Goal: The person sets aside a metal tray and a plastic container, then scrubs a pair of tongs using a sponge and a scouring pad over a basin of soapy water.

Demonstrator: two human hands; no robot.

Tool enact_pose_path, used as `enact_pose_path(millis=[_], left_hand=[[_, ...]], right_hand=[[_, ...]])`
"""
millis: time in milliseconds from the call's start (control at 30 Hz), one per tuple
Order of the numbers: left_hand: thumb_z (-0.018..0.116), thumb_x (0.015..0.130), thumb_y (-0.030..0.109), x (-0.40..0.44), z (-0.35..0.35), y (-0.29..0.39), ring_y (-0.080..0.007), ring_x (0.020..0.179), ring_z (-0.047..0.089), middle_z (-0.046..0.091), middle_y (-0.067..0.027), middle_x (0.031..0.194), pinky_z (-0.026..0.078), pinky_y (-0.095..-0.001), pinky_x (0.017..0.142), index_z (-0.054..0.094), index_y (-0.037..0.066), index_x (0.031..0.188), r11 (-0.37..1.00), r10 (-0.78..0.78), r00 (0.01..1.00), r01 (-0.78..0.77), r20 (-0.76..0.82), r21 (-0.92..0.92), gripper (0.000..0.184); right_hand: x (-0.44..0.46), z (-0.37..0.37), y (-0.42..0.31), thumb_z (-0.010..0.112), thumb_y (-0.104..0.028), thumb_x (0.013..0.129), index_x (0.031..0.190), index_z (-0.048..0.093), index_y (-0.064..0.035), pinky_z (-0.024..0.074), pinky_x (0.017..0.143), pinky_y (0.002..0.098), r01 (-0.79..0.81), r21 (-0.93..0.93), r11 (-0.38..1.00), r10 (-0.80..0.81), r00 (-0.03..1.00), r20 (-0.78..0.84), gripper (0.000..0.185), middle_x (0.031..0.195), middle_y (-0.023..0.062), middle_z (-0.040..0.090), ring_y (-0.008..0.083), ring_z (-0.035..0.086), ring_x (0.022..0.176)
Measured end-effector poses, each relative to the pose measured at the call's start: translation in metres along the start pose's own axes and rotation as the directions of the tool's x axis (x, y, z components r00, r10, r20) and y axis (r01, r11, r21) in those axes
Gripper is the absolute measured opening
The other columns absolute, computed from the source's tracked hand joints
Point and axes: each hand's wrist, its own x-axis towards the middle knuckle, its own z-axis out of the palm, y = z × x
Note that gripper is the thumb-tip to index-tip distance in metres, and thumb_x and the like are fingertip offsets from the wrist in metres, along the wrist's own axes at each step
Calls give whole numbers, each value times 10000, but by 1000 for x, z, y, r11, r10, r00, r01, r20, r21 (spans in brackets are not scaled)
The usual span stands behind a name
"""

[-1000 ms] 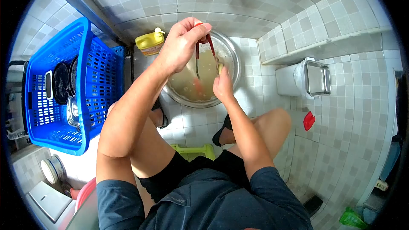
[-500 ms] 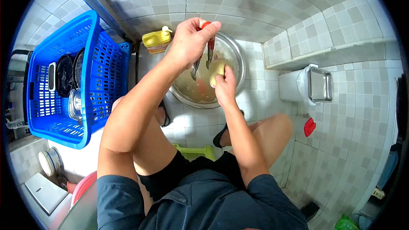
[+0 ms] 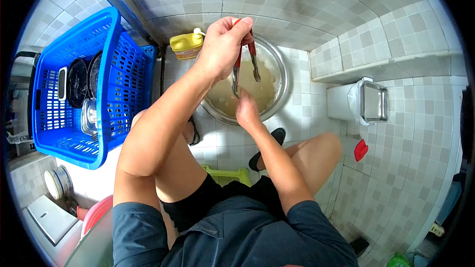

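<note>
My left hand (image 3: 221,47) is raised over a round metal basin (image 3: 283,91) and closed on the top of a pair of tongs (image 3: 253,49). The tongs have red handles and metal tips, and their two arms hang spread apart, pointing down. My right hand (image 3: 248,110) is at the lower tip of the near arm, low over cloudy water (image 3: 264,91) in the basin. Its fingers are curled and partly hidden. The yellowish sponge seen in it a moment before does not show clearly now.
A blue basket (image 3: 104,118) with dark pans and other ware stands at left. A yellow pump bottle (image 3: 186,47) sits behind the basin. At right are a white bin (image 3: 341,103) and a red object (image 3: 361,150). A green stool (image 3: 225,175) is beneath me.
The tongs have opened wider and turned in my left hand. My right hand has moved down and left to the near tip, and the sponge has gone from sight.
</note>
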Motion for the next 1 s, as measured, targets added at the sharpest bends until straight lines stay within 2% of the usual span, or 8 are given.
enact_pose_path(millis=[200, 267, 333, 400, 533, 700, 800, 1000], left_hand=[[615, 971, 266, 2, -2, 1, -143, 705, 605, 640, -68, 768, 495, -287, 581, 591, 57, 777, 1000, 14, 999, -15, -34, -10, 286], [620, 969, 255, 4, -3, 2, -174, 640, 625, 644, -83, 765, 487, -305, 484, 591, 49, 769, 999, -36, 999, 36, 9, 10, 289], [634, 960, 244, 5, -2, -1, -193, 592, 627, 645, -93, 751, 480, -321, 443, 599, 34, 765, 1000, -27, 999, 27, -23, 2, 289], [636, 958, 233, 5, -2, -4, -184, 584, 615, 643, -92, 725, 472, -319, 448, 622, 18, 773, 995, -48, 997, 53, -55, 90, 284], [643, 955, 220, 5, 0, -9, -176, 511, 570, 654, -89, 723, 468, -313, 475, 653, 0, 802, 990, 26, 994, -11, -104, 139, 268], [652, 951, 209, 4, 2, -13, -173, 534, 578, 663, -87, 748, 473, -309, 500, 655, -2, 807, 995, -14, 997, 21, -78, 95, 256], [653, 951, 199, 3, 2, -14, -174, 569, 591, 672, -91, 769, 493, -314, 544, 657, 0, 810, 999, -50, 998, 50, -40, 11, 244], [645, 957, 202, 4, 1, -14, -186, 711, 638, 698, -105, 830, 543, -334, 711, 659, 6, 816, 1000, -27, 995, 27, -100, -6, 242]], right_hand=[[-23, 12, 49, 440, 69, 829, 1250, 571, -44, 478, 894, 474, 92, 40, 995, -91, 995, -30, 455, 1203, 271, 611, 457, 590, 1079], [-22, 5, 48, 479, 23, 846, 1228, 582, -17, 490, 884, 437, -305, 127, 944, 304, 952, 30, 398, 1169, 271, 632, 435, 626, 1044], [-16, 0, 45, 515, -19, 866, 1158, 595, 8, 514, 791, 389, -309, 236, 921, 332, 941, -63, 304, 1023, 200, 685, 343, 674, 898], [-9, -25, 7, 504, -33, 888, 1087, 600, 15, 512, 694, 343, -418, 690, 591, 576, 817, 1, 226, 931, 102, 650, 212, 637, 820], [6, -59, -51, 442, -195, 1037, 1144, 566, -7, 534, 698, 311, -100, 859, 501, 508, 838, -199, 249, 1021, 59, 610, 141, 590, 867], [27, -81, -94, 432, -229, 1055, 1291, 535, 9, 516, 860, 319, 102, 836, 539, 387, 852, -353, 351, 1103, 73, 616, 171, 607, 996], [37, -78, -117, 530, -41, 968, 1304, 525, 16, 457, 969, 356, 375, 478, 794, 44, 748, -662, 341, 1191, 138, 599, 244, 575, 1120], [30, -60, -120, 607, 105, 778, 1065, 562, -22, 445, 946, 457, 364, -5, 932, -281, 711, -645, 317, 1115, 177, 558, 370, 530, 1097]])
